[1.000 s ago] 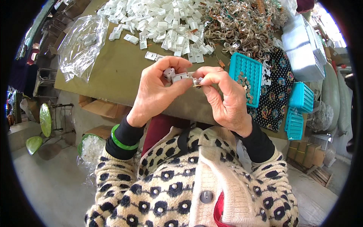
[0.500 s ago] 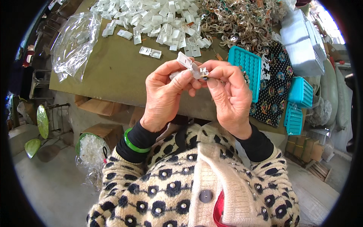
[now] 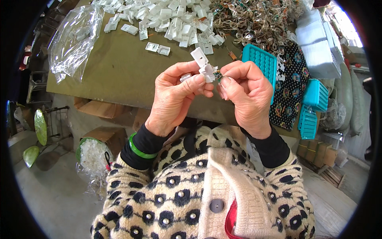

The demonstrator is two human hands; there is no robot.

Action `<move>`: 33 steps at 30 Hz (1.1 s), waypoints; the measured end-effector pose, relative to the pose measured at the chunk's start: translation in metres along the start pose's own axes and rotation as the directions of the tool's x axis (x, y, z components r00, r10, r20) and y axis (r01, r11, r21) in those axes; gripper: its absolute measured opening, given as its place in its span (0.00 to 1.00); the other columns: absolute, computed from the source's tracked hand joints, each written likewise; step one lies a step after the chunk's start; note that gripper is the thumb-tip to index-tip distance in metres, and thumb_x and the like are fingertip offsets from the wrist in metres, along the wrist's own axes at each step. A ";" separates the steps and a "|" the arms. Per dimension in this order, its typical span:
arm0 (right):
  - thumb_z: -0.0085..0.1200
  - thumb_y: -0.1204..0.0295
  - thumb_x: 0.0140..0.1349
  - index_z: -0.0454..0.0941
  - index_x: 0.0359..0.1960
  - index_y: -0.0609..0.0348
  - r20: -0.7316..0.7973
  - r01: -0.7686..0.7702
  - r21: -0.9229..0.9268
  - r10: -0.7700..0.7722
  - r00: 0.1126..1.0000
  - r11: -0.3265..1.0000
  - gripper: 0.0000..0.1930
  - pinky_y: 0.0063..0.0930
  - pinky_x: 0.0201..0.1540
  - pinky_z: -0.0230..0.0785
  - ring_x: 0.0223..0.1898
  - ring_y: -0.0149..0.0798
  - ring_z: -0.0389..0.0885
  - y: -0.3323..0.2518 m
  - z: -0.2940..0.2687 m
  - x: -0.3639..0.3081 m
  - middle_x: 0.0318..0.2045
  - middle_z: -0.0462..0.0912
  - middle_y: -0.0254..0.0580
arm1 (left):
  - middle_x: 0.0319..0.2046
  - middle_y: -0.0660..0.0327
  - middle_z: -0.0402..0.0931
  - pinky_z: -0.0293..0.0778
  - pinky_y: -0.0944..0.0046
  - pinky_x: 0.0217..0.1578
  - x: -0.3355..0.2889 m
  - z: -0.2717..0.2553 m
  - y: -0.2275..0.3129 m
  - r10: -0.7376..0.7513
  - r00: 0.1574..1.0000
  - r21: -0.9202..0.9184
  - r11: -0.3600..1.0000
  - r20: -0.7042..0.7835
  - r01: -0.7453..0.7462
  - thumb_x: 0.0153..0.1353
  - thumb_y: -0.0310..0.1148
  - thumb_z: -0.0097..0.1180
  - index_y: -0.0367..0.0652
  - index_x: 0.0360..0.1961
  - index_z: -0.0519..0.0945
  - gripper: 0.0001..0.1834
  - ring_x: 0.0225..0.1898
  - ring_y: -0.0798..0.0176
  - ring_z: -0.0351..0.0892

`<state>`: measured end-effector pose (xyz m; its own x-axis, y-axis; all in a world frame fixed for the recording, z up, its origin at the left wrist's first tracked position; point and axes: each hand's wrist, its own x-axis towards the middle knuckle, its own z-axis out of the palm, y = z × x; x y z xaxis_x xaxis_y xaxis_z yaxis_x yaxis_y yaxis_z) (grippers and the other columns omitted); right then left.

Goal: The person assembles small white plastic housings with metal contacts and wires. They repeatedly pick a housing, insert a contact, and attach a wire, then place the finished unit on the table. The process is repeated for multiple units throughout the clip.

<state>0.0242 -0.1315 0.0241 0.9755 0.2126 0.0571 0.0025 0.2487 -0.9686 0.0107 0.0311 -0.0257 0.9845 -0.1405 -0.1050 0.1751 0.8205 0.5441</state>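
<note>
My left hand (image 3: 177, 89) is closed on a small white plastic case (image 3: 202, 63), hinged and opened out, its lid sticking up past my fingertips. Another white piece (image 3: 185, 77) shows between the fingers of that same hand. Thumb and forefinger of my right hand (image 3: 250, 89) pinch a small circuit board (image 3: 217, 74) with a dark green and gold face, right at the open case's edge. Whether the board sits inside the case, I cannot tell. Both hands are raised above the front part of the table (image 3: 119, 75).
White plastic cases (image 3: 171, 20) lie heaped at the back, tangled wired parts (image 3: 254, 22) to their right. A teal tray (image 3: 258, 59) rests on dark patterned cloth (image 3: 292, 87). Clear plastic bag (image 3: 75, 40) at left; stacked white trays (image 3: 318, 47) and teal baskets (image 3: 314, 95) at right.
My right hand has shifted slightly right and its fingers have curled in more. The board has turned its face into view, and the white case in my left hand stands more upright.
</note>
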 end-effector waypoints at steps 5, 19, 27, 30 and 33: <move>0.55 0.79 0.64 0.75 0.37 0.64 0.053 -0.136 -0.081 0.140 0.989 0.987 0.03 0.13 0.31 0.68 0.29 0.20 0.77 -0.009 -0.004 0.004 0.30 0.80 0.33 | 0.40 0.48 0.82 0.84 0.58 0.38 -0.004 -0.001 -0.002 0.034 0.999 0.066 0.997 0.024 -0.035 0.59 0.19 0.62 0.34 0.48 0.79 0.15 0.36 0.58 0.85; 0.57 0.74 0.66 0.76 0.37 0.64 0.067 -0.278 0.009 0.277 0.959 0.961 0.05 0.13 0.24 0.60 0.21 0.18 0.69 -0.015 0.000 -0.001 0.25 0.80 0.33 | 0.39 0.54 0.79 0.84 0.61 0.36 -0.006 0.002 -0.002 0.170 0.981 0.102 0.979 0.093 -0.179 0.55 0.15 0.64 0.33 0.43 0.81 0.13 0.33 0.60 0.83; 0.55 0.76 0.66 0.76 0.37 0.68 -0.106 -0.043 -0.213 0.021 0.994 0.976 0.05 0.16 0.31 0.72 0.29 0.23 0.80 -0.002 0.010 -0.013 0.29 0.82 0.36 | 0.40 0.55 0.79 0.84 0.62 0.36 -0.003 0.007 -0.010 0.270 0.962 0.292 0.918 0.028 -0.266 0.55 0.14 0.63 0.32 0.42 0.81 0.13 0.34 0.61 0.83; 0.54 0.84 0.63 0.76 0.38 0.67 -0.038 0.207 -0.381 -0.239 0.970 0.901 0.03 0.21 0.33 0.75 0.30 0.29 0.82 0.011 0.013 -0.012 0.33 0.79 0.40 | 0.39 0.55 0.81 0.83 0.62 0.38 -0.003 0.007 -0.011 0.208 0.978 0.224 0.953 0.001 -0.203 0.56 0.15 0.63 0.33 0.42 0.80 0.12 0.34 0.62 0.83; 0.54 0.89 0.58 0.76 0.37 0.66 0.080 0.355 -0.577 -0.382 0.921 0.736 0.08 0.24 0.31 0.74 0.28 0.34 0.80 0.014 0.004 -0.012 0.33 0.76 0.44 | 0.37 0.55 0.82 0.81 0.63 0.39 -0.003 0.009 -0.011 0.174 0.984 0.209 0.964 -0.030 -0.165 0.56 0.16 0.64 0.33 0.42 0.79 0.12 0.33 0.62 0.84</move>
<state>0.0116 -0.1267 0.0112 0.8796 0.1764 0.4419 0.4754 -0.2866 -0.8318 0.0056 0.0176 -0.0235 0.9992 0.0213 -0.0331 0.0088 0.6982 0.7158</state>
